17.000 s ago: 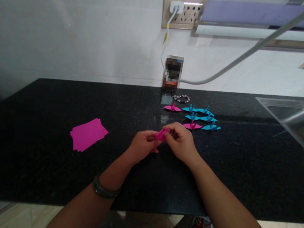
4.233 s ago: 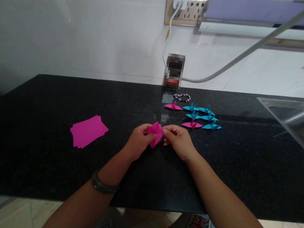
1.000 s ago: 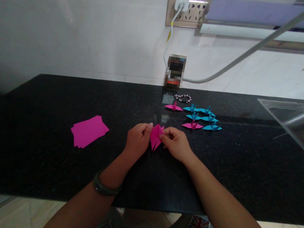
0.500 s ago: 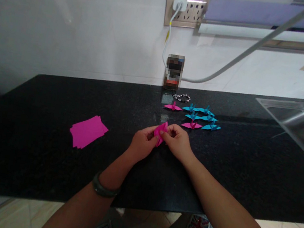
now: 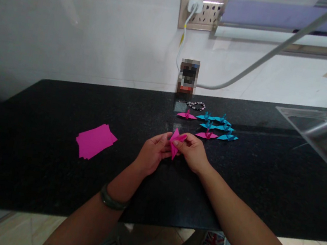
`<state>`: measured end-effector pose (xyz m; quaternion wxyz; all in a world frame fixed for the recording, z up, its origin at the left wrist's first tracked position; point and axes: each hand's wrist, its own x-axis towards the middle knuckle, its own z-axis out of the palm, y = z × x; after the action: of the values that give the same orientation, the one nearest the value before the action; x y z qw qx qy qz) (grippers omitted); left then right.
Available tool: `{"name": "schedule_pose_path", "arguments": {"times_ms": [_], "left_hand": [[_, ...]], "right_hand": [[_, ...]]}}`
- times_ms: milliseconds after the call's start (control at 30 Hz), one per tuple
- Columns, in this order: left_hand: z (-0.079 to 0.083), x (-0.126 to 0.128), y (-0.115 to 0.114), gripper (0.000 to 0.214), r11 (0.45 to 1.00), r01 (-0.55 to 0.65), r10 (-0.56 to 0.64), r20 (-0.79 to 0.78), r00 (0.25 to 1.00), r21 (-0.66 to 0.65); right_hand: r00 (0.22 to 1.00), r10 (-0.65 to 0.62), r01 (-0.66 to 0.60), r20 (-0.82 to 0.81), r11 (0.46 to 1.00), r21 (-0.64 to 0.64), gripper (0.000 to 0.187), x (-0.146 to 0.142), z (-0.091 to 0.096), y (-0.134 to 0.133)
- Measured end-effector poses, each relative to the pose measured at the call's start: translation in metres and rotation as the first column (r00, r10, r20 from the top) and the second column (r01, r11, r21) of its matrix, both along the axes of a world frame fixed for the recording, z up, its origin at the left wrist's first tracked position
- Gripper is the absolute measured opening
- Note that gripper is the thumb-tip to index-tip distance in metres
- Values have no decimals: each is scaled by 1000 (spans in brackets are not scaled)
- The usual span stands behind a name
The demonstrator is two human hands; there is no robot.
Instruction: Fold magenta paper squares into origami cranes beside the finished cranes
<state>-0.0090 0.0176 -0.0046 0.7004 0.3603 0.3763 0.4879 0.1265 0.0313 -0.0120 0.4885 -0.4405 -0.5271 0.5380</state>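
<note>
A pink folded paper, its points sticking up, down and to the right, is held just above the black counter. My right hand pinches it, thumb on the front face and fingers behind. My left hand supports the paper from the left; its fingers reach behind it and its thumb is lifted off the front. Beyond my hands stand finished paper cranes: a pink crane, another pink crane and several blue cranes. A stack of pink paper sheets lies to the left.
A phone-like object, blurred out, leans on the wall behind the cranes. A beaded loop lies before it. A white cable hangs from the wall socket. A metal sink is set into the counter at right.
The pink paper has opened out from a narrow folded shape, with a point now sticking out to the right. My left thumb has come off its front. My right hand still pinches it.
</note>
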Motion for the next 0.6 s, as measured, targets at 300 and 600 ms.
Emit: {"name": "schedule_pose_path", "arguments": {"times_ms": [300, 600], "left_hand": [[-6, 5, -3, 34, 1000, 21, -19, -71, 997, 18], [-9, 2, -2, 34, 999, -23, 30, -193, 981, 43]], "right_hand": [[989, -86, 73, 118, 991, 111, 20, 0, -5, -1], [996, 38, -40, 79, 999, 22, 21, 1, 1, -4]]}}
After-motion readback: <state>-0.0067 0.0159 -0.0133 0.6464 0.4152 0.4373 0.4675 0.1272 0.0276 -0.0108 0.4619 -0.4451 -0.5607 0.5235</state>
